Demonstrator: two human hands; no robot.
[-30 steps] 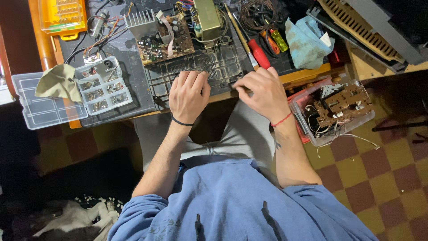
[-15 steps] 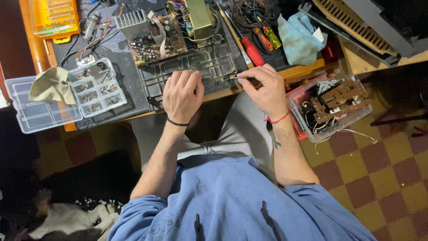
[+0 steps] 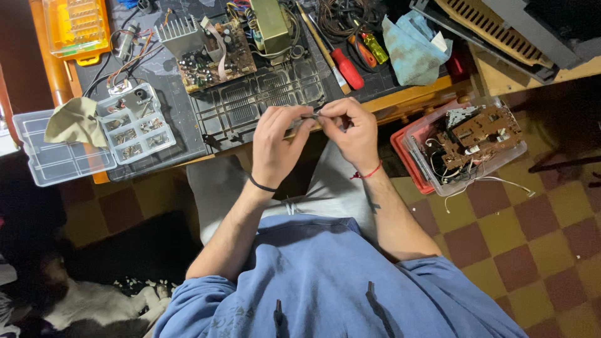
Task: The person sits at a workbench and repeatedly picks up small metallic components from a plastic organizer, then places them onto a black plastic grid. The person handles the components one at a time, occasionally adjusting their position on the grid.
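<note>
Head view: a person sits at a cluttered workbench (image 3: 400, 100), seen from above, both forearms reaching forward.
Far left edge: a clear parts box (image 3: 47, 159) hangs over the bench edge with a tan cloth (image 3: 74, 121) lying on it; a second small tray of screws (image 3: 130, 128) sits just beside it.
Back left corner: an orange case (image 3: 78, 26).
Middle of bench: a brown circuit board (image 3: 210, 53) with a finned metal block, above a dark plastic frame (image 3: 250, 103) that reaches the near edge.
Left hand (image 3: 275, 147): fingers curled, tips pinched on one end of a small thin metal part (image 3: 311, 117); a black band sits on the wrist.
Small metal part: held in the air between both hands, just over the near edge of the bench; what it is cannot be told.
Right hand (image 3: 354, 134): fingertips pinched on the other end of the part; a red string circles the wrist.
Back right of bench: a red-handled screwdriver (image 3: 344, 66) and a blue rag (image 3: 413, 50).
Right of bench: a clear tub (image 3: 466, 147) of brown boards and wires, off the bench over the checked floor (image 3: 532, 238).
</note>
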